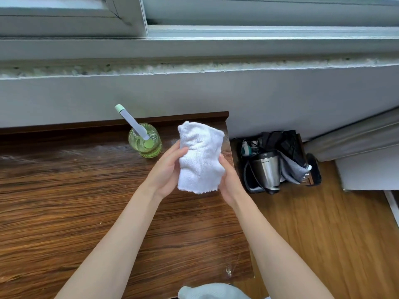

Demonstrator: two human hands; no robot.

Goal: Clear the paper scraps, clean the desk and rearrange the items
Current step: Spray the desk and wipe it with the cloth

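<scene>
Head view, looking down. The white cloth (199,157) sits bunched up between both hands, held in the air above the right end of the desk (86,201). The left hand (165,171) grips its left side, thumb laid across the front; the fingers go behind the fabric and are hidden there. The right hand (226,180) clasps the lower right edge, and most of its fingers are likewise covered by the cloth, so only the thumb side and the back of the hand show. Both forearms run out of the bottom of the picture.

At the very bottom edge, a pale blue-green piece of fabric (213,291) is cut off; what it belongs to is hard to tell.

Off the right end of the desk, on the floor (323,244), a dark box (311,169) holds a jumble: a steel kettle (266,169) is plain enough, with black fabric and grey cloth tucked behind it, but the small items at its upper left are too small to name.

Now the surface. The desk is dark wood grain with a raised lip along the back, and a pale sheen shows on the top near the back. A green ribbed glass (145,140) stands near the back, just left of the cloth, with a white pen-like stick (132,121) leaning out of it, mint cap uppermost. Behind the desk is a grey wall (280,100), topped by a rough, speckled window sill (194,65) and a window frame. The floor is lighter wood planks.
</scene>
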